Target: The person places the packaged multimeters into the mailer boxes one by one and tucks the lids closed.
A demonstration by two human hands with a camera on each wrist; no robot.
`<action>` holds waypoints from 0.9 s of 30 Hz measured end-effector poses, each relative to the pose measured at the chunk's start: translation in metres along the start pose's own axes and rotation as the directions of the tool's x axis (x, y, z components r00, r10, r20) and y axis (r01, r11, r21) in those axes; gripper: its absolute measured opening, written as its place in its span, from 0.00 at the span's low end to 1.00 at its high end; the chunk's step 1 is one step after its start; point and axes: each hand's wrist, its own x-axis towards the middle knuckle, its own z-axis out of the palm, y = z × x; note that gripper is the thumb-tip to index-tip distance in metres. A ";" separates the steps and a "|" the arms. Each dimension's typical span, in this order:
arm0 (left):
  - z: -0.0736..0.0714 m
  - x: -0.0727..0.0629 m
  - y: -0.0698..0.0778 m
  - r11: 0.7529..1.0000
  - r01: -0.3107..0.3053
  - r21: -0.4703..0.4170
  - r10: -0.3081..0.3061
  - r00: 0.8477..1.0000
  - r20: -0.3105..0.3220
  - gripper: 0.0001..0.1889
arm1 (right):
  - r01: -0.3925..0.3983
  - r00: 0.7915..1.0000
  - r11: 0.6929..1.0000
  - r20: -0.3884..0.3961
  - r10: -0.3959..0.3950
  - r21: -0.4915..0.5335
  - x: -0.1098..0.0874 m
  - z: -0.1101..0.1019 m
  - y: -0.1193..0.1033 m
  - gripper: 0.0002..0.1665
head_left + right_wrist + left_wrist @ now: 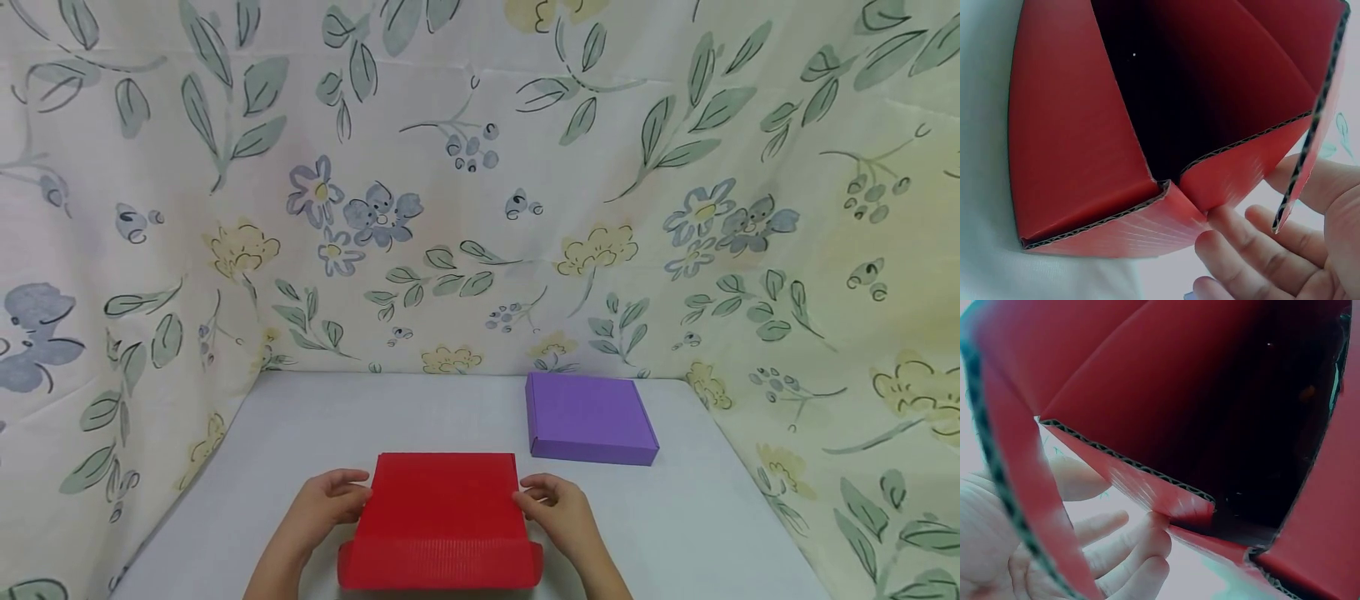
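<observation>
A red cardboard box (442,500) stands at the near side of the table, its lid partly raised. Both wrist views look past the lid into a dark gap, where the inside is hidden in shadow. My left hand (318,508) is at the box's left side; in its wrist view the thumb and fingertips (1157,540) touch the side panels, fingers loosely bent. At the opposite side my right hand (558,508) mirrors it, with thumb and fingertips (1219,219) against the side panels near the corner. A front flap (1304,150) of the lid sticks out past the right fingers.
A closed purple box (592,417) lies farther back on the right. The white table (375,408) runs back to a floral curtain (465,208), which also hangs along both sides.
</observation>
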 end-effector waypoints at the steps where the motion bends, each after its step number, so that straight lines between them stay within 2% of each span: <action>1: 0.000 0.000 0.000 1.000 0.000 -0.002 0.000 1.000 0.000 0.24 | 0.001 1.000 1.000 0.000 -0.001 -0.001 0.000 0.000 0.000 0.23; 12: 0.002 -0.002 -0.004 1.000 -0.015 -0.007 0.015 1.000 -0.010 0.25 | 0.005 1.000 1.000 0.006 -0.005 -0.002 -0.001 0.001 0.003 0.23; 23: 0.007 -0.005 -0.007 0.998 0.008 0.057 -0.005 0.999 -0.044 0.22 | 0.018 1.000 1.000 0.021 -0.018 0.004 -0.002 0.004 0.008 0.24; 27: 0.009 -0.007 -0.008 0.994 0.015 0.105 -0.009 0.998 -0.057 0.21 | 0.006 1.000 1.000 0.027 -0.006 0.001 -0.003 0.004 0.011 0.24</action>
